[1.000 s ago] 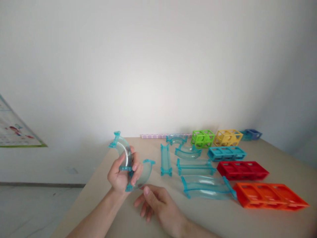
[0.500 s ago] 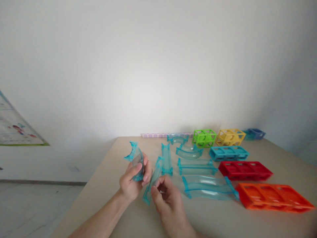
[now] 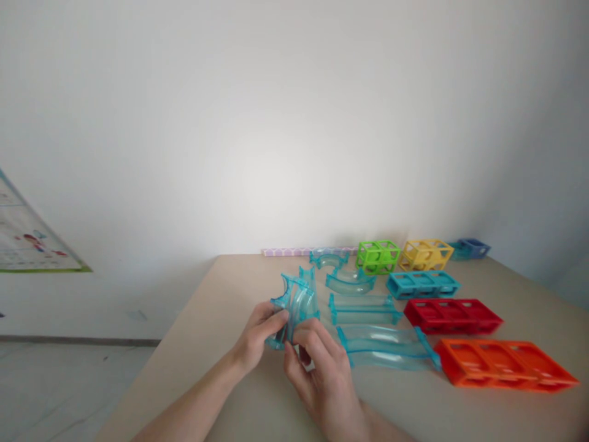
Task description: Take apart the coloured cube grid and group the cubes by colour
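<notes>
From here I see clear aqua tracks (image 3: pixel 304 302), a green block (image 3: pixel 378 257), yellow block (image 3: pixel 426 255), turquoise block (image 3: pixel 423 286), red block (image 3: pixel 453 317), orange block (image 3: pixel 505 364) and blue block (image 3: pixel 473 248), a lilac strip (image 3: pixel 288 252) with whitish lattice, a beige tabletop (image 3: pixel 202 350), an off-white wall (image 3: pixel 276 135) and a grey floor (image 3: pixel 59 383), faintly veined.
</notes>
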`<control>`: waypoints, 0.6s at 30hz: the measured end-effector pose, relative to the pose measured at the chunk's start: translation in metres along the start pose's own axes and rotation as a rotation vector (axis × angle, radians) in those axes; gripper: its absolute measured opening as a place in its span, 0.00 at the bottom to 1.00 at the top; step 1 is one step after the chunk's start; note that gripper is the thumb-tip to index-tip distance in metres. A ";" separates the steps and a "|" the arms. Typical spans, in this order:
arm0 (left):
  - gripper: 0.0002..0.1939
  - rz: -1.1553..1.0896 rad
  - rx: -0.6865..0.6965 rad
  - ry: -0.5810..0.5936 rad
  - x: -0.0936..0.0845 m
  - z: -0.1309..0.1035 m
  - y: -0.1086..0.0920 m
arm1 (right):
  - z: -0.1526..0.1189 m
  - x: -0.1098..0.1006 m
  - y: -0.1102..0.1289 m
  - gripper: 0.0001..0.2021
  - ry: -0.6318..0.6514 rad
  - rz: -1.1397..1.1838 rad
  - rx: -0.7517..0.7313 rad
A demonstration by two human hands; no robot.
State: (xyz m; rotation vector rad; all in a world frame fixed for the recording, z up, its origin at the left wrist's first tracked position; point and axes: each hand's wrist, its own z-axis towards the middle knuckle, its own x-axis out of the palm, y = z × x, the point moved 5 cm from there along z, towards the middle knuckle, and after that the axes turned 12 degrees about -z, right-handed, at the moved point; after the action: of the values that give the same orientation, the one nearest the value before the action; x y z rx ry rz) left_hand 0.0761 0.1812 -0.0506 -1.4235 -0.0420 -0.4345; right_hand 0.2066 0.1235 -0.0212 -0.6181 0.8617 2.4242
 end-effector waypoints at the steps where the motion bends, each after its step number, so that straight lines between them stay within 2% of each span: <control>1: 0.22 -0.010 -0.013 0.013 -0.002 0.001 -0.001 | 0.000 -0.001 0.001 0.06 0.005 -0.004 -0.007; 4: 0.22 0.005 -0.033 0.061 -0.004 0.002 -0.005 | 0.001 -0.003 0.004 0.05 0.001 0.044 -0.014; 9: 0.17 0.034 0.065 0.072 0.000 0.000 -0.019 | 0.001 -0.009 -0.002 0.02 -0.106 0.111 0.131; 12: 0.15 0.053 0.143 0.063 0.002 -0.001 -0.025 | 0.003 -0.004 -0.004 0.05 -0.043 0.196 0.147; 15: 0.17 0.076 0.149 0.095 0.000 0.000 -0.026 | 0.004 0.002 -0.003 0.06 0.034 0.302 0.141; 18: 0.18 0.123 0.157 0.119 -0.004 0.001 -0.025 | 0.004 0.006 -0.005 0.07 0.041 0.395 0.193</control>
State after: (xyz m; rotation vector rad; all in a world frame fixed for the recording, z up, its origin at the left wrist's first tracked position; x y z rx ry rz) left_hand 0.0649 0.1810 -0.0274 -1.2368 0.1054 -0.4050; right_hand 0.2039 0.1310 -0.0240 -0.4600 1.3230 2.6301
